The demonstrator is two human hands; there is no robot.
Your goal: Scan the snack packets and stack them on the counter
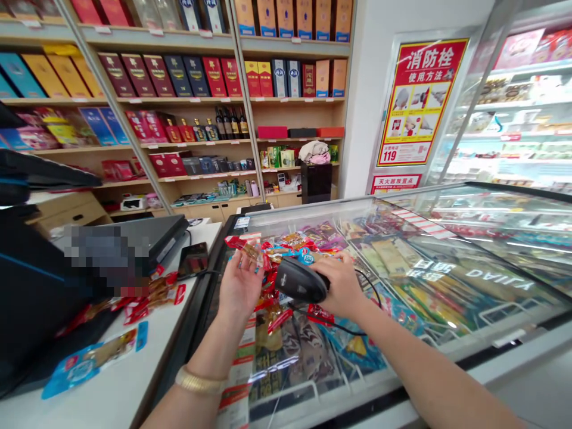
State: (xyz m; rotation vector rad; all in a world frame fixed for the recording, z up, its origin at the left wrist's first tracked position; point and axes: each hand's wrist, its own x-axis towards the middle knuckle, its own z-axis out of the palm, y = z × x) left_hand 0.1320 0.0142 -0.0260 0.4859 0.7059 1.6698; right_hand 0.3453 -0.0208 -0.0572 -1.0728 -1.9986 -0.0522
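The glass-topped freezer [447,280] served as the work surface, its lid mirroring a reversed "DAILY". On the wall, a red poster [420,101] showed "119". The right hand [342,286] was clamped around a black barcode scanner [300,280], nose aimed left. The left hand [239,283] pinched a small snack packet [250,251] facing the scanner, above the lid.

Boxed shelves [179,77] (freezer [447,280] below).

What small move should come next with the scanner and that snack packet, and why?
Probably tilt the barcode scanner in the right hand toward the snack packet held up by the left hand: its head points left and sits just beside the packet.
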